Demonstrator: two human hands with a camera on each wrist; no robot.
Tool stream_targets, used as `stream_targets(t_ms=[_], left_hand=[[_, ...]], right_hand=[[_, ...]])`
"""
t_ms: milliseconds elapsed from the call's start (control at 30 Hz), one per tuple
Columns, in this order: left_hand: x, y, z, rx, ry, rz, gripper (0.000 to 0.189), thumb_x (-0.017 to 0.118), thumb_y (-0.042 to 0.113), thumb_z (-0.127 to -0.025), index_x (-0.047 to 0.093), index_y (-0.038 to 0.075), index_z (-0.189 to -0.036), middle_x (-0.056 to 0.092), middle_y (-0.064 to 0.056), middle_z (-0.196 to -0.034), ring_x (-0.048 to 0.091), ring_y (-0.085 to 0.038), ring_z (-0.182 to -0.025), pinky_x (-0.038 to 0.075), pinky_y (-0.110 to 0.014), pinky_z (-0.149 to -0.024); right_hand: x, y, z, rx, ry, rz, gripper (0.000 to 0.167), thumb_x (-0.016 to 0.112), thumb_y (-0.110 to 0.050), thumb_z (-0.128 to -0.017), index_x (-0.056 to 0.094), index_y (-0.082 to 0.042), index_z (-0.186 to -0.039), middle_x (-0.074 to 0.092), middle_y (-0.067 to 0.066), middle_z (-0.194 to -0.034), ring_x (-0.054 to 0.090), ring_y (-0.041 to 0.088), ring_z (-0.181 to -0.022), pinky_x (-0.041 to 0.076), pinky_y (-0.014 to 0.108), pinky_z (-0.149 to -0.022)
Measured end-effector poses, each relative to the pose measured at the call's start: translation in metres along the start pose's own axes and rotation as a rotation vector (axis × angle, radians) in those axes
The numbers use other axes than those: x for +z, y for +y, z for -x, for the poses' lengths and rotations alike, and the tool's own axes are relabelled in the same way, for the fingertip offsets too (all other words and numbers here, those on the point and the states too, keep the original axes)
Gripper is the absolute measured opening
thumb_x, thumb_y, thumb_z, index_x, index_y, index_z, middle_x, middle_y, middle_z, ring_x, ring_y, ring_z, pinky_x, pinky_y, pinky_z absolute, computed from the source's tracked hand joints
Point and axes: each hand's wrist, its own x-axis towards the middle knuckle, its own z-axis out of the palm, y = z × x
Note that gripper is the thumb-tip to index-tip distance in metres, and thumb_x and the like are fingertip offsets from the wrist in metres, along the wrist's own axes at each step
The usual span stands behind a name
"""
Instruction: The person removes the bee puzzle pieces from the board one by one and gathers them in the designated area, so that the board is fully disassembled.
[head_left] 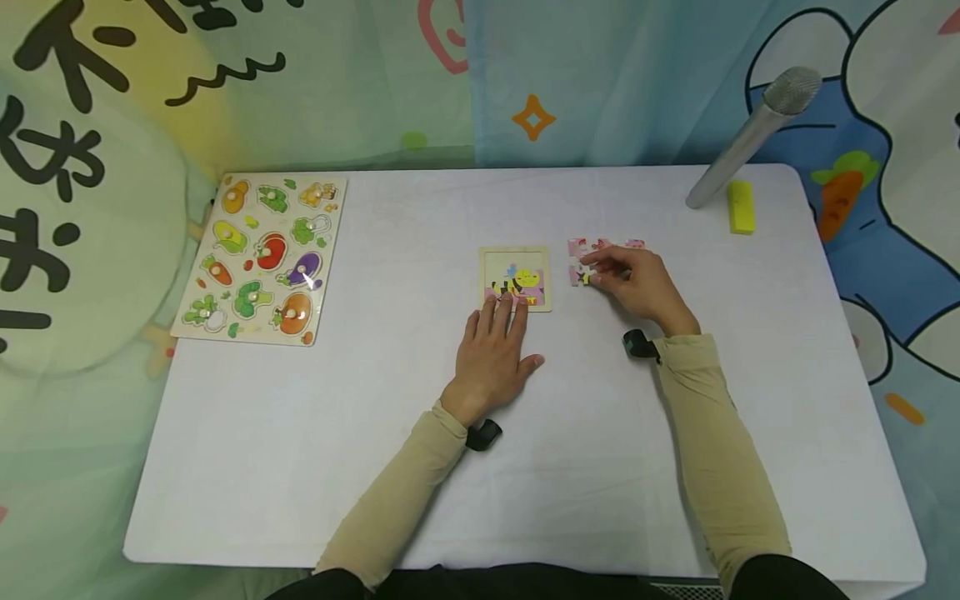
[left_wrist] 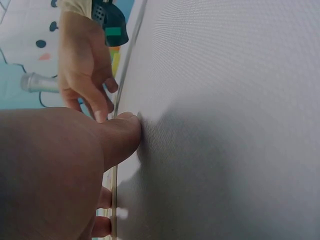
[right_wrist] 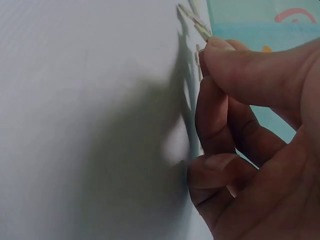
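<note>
A small square wooden jigsaw puzzle tray, partly filled with a yellow, pink and black picture, lies near the middle of the white table. The straight fingers of my left hand rest on its lower edge, covering part of it. To the right, my right hand pinches a puzzle piece between thumb and fingertip, the piece tilted in the right wrist view. Loose pink puzzle pieces lie around and partly under the right hand, some of them hidden by it.
A larger vegetable peg puzzle board lies at the table's far left. At the back right are a grey microphone and a yellow block. A printed curtain hangs behind the white table.
</note>
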Motion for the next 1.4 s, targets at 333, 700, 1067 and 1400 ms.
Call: stream_targets(t_ms=[333,700,1067,1400], left_hand=[[0.0026,-0.0009,0.0006,0.008,0.008,-0.003,0.086,0.049,0.059,-0.108,0.015,0.012,-0.172,0.015,-0.014,-0.178,0.009,-0.035,-0.166,0.017,-0.051,-0.133],[0.0031,-0.0012,0.0012,0.013,0.022,0.002,0.086,0.05,0.058,-0.108,0.016,0.011,-0.171,0.016,-0.015,-0.178,0.01,-0.036,-0.166,0.018,-0.052,-0.133],[0.0027,-0.0005,0.0001,0.014,0.03,-0.005,0.086,0.051,0.058,-0.108,0.016,0.011,-0.171,0.017,-0.014,-0.178,0.011,-0.036,-0.166,0.018,-0.052,-0.133],[0.0035,-0.0024,-0.0017,0.015,0.034,0.021,0.086,0.048,0.061,-0.107,0.02,0.011,-0.171,0.02,-0.015,-0.177,0.011,-0.036,-0.166,0.011,-0.051,-0.134]], right_hand=[[0.0007,0.0005,0.0037,0.031,-0.005,0.011,0.026,0.073,-0.008,-0.101,0.076,-0.008,-0.127,0.075,0.018,-0.112,0.064,0.029,-0.098,0.048,0.037,-0.085],[0.0026,0.0037,0.0036,0.022,0.026,-0.007,0.03,0.079,-0.004,-0.094,0.077,-0.005,-0.124,0.077,0.016,-0.115,0.064,0.025,-0.091,0.044,0.016,-0.076],[0.0006,0.0044,0.0057,0.067,0.033,-0.012,0.031,0.084,-0.01,-0.09,0.078,-0.006,-0.12,0.077,0.016,-0.11,0.063,0.021,-0.086,0.043,0.016,-0.071],[0.0038,0.0065,0.0039,0.048,0.032,-0.009,0.027,0.083,-0.012,-0.093,0.079,-0.005,-0.119,0.077,0.017,-0.109,0.061,0.015,-0.084,0.044,0.016,-0.071]])
